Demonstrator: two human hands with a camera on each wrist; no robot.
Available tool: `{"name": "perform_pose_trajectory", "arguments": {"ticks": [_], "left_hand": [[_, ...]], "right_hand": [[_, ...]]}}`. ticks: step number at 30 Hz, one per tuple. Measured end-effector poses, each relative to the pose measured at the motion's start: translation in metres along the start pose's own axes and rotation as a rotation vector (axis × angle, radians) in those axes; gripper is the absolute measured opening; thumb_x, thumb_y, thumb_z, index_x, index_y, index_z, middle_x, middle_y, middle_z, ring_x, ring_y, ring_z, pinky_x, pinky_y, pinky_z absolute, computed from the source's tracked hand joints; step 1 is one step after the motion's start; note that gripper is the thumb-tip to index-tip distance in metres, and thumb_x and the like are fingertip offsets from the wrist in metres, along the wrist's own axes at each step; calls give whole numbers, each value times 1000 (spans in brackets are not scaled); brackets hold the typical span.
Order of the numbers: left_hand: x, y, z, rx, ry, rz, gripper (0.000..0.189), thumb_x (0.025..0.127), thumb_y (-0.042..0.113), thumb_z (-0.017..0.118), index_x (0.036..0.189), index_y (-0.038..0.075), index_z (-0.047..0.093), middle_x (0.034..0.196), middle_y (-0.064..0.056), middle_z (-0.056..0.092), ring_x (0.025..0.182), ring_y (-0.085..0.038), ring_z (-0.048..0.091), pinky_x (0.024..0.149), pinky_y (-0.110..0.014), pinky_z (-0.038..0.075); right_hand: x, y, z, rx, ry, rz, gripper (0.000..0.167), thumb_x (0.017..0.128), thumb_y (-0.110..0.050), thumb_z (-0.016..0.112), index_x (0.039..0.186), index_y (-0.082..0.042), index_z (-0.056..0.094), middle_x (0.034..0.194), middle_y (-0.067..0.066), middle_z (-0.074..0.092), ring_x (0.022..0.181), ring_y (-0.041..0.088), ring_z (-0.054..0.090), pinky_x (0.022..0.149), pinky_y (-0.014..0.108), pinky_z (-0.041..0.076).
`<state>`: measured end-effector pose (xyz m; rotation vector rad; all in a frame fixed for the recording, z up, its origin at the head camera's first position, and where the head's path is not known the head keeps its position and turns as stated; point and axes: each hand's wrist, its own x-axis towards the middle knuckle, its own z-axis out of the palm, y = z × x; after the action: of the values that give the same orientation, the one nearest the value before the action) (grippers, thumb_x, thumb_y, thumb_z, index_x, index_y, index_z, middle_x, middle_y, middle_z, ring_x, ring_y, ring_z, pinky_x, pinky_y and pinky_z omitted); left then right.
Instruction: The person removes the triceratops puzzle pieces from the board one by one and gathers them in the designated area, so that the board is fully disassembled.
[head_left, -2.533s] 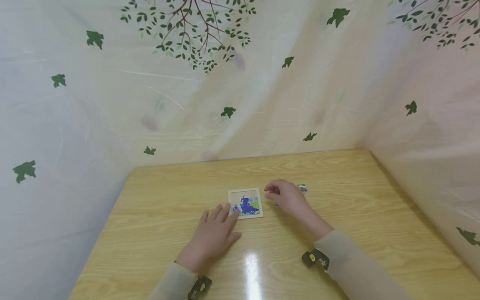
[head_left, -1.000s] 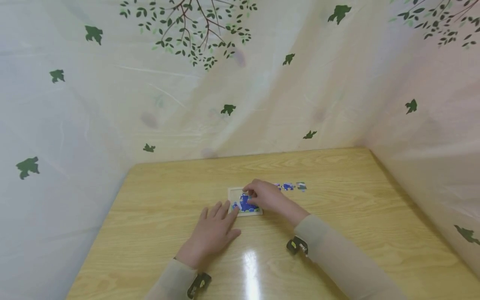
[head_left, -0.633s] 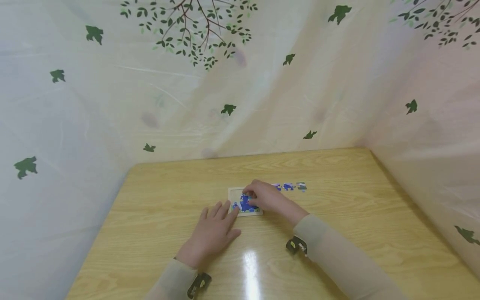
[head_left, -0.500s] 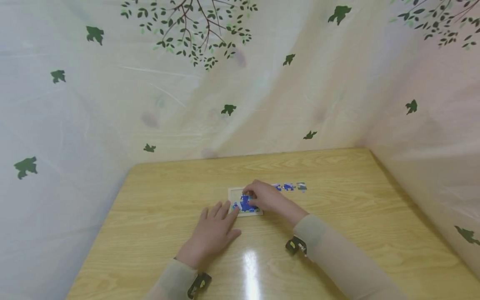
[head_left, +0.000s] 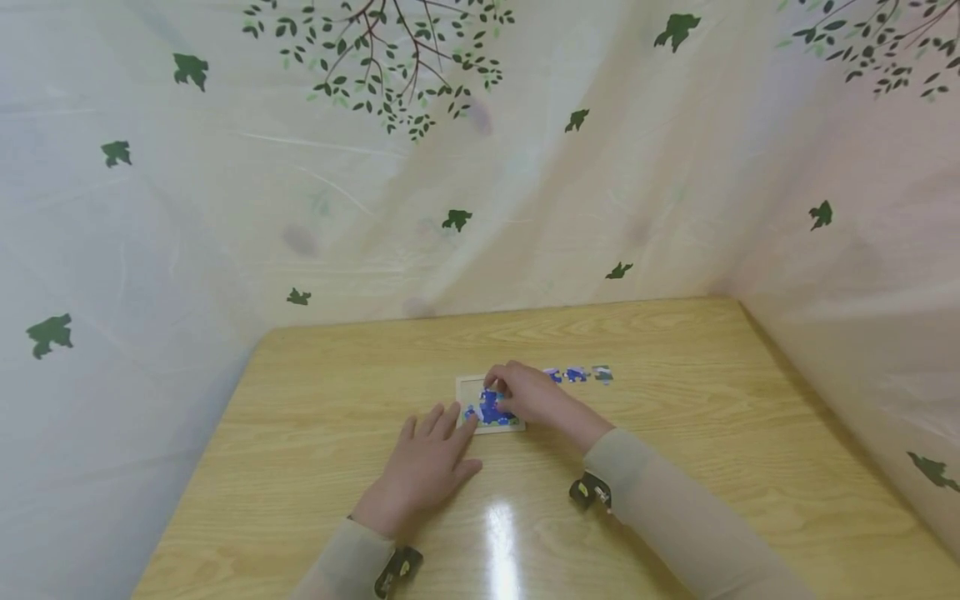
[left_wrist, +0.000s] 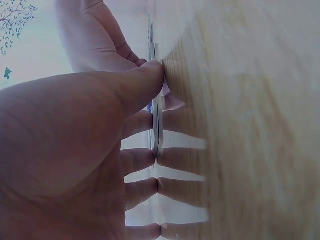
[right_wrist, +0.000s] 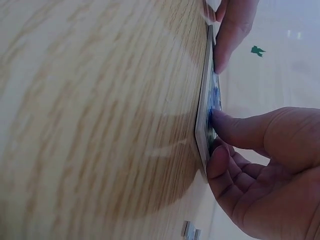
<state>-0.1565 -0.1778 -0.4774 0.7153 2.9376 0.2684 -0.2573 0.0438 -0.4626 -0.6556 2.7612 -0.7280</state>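
Note:
A small jigsaw puzzle in a pale frame (head_left: 460, 392) lies on the wooden table, showing a blue dinosaur picture (head_left: 489, 410). My left hand (head_left: 423, 458) lies flat with spread, straight fingers, its fingertips at the frame's lower left corner. In the left wrist view the thumb (left_wrist: 145, 82) is beside the frame's edge. Over the frame's right part, my right hand (head_left: 531, 393) pinches a puzzle piece, mostly hidden by its fingers. The right wrist view shows the thumb (right_wrist: 227, 127) down at the blue picture, with the other fingers curled close to the frame's edge.
Right of the frame, several loose puzzle pieces (head_left: 576, 374) lie in a row, partly behind the right hand. Pale curtains (head_left: 360, 225) with leaf prints stand along the table's back and sides. A light reflection (head_left: 502, 542) shows on the near tabletop (head_left: 300, 475).
The right hand has moved left from the loose pieces to over the frame, where it has stayed for the last second with barely any motion. The left hand has held its place.

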Motion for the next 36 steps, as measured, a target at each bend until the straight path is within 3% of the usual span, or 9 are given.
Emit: {"name": "perform_pose_trajectory", "arguments": {"ticks": [7,14,36], "left_hand": [[1,-1,1,1,9,2,69,113,54,56,170,15,45,177,-20,34,163,-46,29,128,-75,22],[1,0,1,-10,10,0,69,113,52,57,169,14,46,176,-20,34,163,-46,30,128,-75,22],[0,0,0,-8,11,0,69,113,52,57,170,15,46,177,-20,34,163,-47,30,128,-75,22]], "right_hand": [[2,0,-1,3,0,-11,33,101,-10,81,130,-17,67,112,5,70,100,22,67,91,45,61],[2,-1,0,-2,0,2,32,103,-11,80,131,-18,66,112,2,69,100,20,66,90,42,61],[0,-3,10,-66,105,-6,27,104,-19,81,124,-18,64,100,-4,68,81,13,63,73,33,57]]}}
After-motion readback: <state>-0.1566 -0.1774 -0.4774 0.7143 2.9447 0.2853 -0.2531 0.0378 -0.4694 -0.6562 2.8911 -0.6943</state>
